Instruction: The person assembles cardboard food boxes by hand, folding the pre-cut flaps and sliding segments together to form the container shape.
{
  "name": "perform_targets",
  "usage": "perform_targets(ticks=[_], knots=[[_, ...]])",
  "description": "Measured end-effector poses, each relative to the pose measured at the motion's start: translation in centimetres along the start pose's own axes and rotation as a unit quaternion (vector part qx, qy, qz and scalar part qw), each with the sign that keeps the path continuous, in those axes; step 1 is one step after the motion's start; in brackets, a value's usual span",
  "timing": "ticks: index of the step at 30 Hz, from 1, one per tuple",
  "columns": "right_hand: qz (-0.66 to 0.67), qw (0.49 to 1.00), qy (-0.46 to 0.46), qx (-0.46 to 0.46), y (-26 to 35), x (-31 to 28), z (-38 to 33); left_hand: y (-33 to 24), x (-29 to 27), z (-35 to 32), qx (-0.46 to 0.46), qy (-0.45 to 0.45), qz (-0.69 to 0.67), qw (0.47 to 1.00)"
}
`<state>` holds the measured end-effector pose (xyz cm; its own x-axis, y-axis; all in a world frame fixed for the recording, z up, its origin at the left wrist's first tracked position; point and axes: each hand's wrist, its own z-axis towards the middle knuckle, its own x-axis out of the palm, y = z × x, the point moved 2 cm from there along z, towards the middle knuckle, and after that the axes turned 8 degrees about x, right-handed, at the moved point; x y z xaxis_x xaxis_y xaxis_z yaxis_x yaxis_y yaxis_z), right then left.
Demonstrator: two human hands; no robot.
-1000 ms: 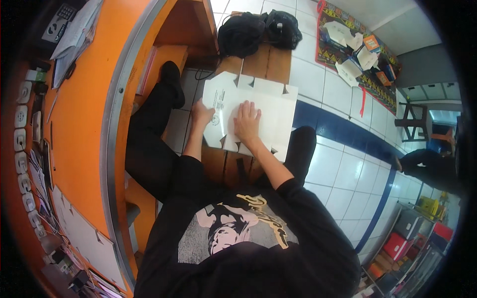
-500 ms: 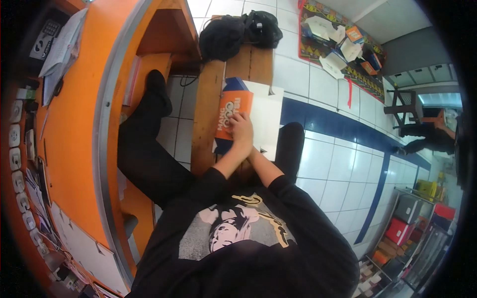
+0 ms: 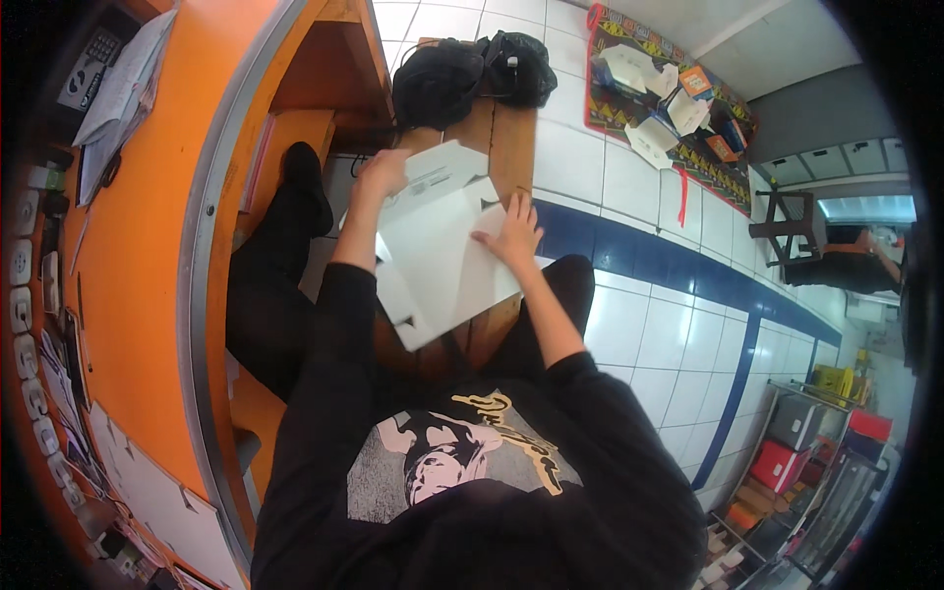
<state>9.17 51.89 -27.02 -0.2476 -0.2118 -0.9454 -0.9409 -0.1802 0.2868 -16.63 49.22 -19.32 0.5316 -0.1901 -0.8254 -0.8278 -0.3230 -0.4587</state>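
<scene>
A partly unfolded cardboard box (image 3: 442, 251) lies tilted above the wooden bench in front of me, its plain white inside facing up. Dark slots show at its corners, and small print runs along the far flap. My left hand (image 3: 382, 175) is curled round the box's far left edge, its fingertips mostly hidden. On the far right edge rests my right hand (image 3: 513, 234), fingers spread and thumb lying on the white card. The box's orange and blue outside is out of sight.
Black plastic bags (image 3: 438, 84) sit at the bench's (image 3: 511, 147) far end. An orange desk (image 3: 147, 295) with papers stands at left. More opened boxes (image 3: 678, 108) lie on a patterned mat at far right. Beyond a dark stool (image 3: 792, 228) is another person; a loaded rack (image 3: 787, 442) stands at right.
My hands, together over the orange panel before, have moved apart to opposite edges. The box has turned and opened out, its white inside replacing the orange face.
</scene>
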Motion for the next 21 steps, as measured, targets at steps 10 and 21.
perform_targets(ticks=[10, 21], knots=[[-0.006, 0.977, -0.208, 0.038, -0.5, 2.8, -3.4, -8.0, 5.9, -6.8, 0.092, -0.354, -0.166, 0.916], [0.351, 0.91, 0.065, -0.21, 7.4, -11.6, -8.9, -8.5, 8.2, -11.3, -0.043, -0.214, -0.581, 0.784]])
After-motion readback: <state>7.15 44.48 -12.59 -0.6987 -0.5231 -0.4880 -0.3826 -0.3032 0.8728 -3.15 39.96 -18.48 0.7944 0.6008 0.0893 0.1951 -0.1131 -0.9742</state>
